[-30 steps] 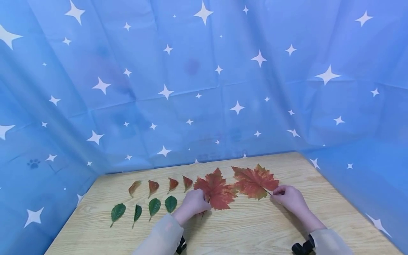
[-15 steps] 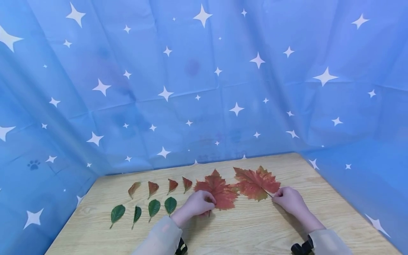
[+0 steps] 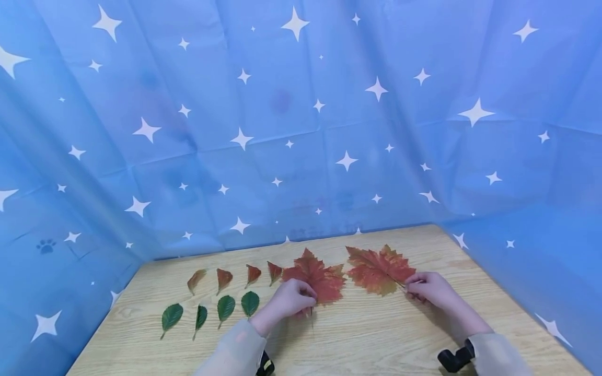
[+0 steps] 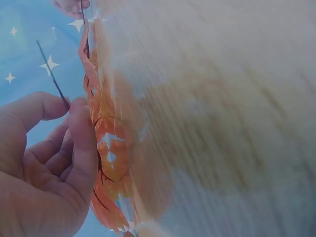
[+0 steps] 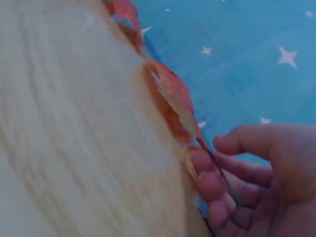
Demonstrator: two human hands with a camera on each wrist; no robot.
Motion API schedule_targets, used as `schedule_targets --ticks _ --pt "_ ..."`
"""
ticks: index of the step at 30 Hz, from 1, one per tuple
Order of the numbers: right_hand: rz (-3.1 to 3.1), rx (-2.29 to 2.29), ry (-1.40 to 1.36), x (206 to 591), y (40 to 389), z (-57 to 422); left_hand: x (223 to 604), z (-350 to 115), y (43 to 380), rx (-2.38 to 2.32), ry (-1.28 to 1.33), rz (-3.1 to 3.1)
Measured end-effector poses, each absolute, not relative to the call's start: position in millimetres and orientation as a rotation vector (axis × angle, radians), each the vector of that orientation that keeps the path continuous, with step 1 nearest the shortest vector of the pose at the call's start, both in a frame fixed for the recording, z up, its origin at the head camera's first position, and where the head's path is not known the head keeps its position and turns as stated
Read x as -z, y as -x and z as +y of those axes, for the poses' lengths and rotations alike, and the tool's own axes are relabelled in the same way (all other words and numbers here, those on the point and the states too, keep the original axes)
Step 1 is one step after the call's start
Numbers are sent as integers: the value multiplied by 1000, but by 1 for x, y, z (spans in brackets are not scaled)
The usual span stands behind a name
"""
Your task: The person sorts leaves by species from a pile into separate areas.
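Two red-orange maple leaves lie side by side on the wooden table. My left hand (image 3: 291,298) pinches the dark stem (image 4: 52,74) of the left maple leaf (image 3: 322,279) between thumb and forefinger; in the left wrist view that leaf is seen nearly edge-on. At the stem of the right maple leaf (image 3: 378,269), my right hand (image 3: 431,290) has its fingers loosely curled. The right wrist view shows this stem (image 5: 219,170) running between the thumb and the curled fingers, the thumb a little raised. The leaf blades appear to rest on the tabletop.
Left of the maple leaves, several small reddish-brown leaves (image 3: 224,279) form a back row. Several green leaves (image 3: 226,308) lie in a row before them. The wooden table (image 3: 357,339) meets a blue, star-printed cloth (image 3: 301,120) at its back and sides.
My left hand has moved slightly right and its grip on the stem has shifted. The left maple leaf has turned a little, leaving a gap between the two. My right fingers have loosened slightly.
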State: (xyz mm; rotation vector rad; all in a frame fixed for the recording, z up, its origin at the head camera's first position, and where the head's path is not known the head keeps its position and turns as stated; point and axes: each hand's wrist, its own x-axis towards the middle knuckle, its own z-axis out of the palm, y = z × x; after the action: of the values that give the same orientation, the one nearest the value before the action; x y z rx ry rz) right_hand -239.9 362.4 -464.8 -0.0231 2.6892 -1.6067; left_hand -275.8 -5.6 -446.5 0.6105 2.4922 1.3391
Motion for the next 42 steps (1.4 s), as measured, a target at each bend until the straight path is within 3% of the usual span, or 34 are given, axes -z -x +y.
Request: schedule_targets --ticks 11,42 --pt "2003 1858 320 471 239 379 440 -8 273 -1419 -606 2279" --pt "2037 2006 274 475 219 393 423 27 266 -1786 -582 2246"
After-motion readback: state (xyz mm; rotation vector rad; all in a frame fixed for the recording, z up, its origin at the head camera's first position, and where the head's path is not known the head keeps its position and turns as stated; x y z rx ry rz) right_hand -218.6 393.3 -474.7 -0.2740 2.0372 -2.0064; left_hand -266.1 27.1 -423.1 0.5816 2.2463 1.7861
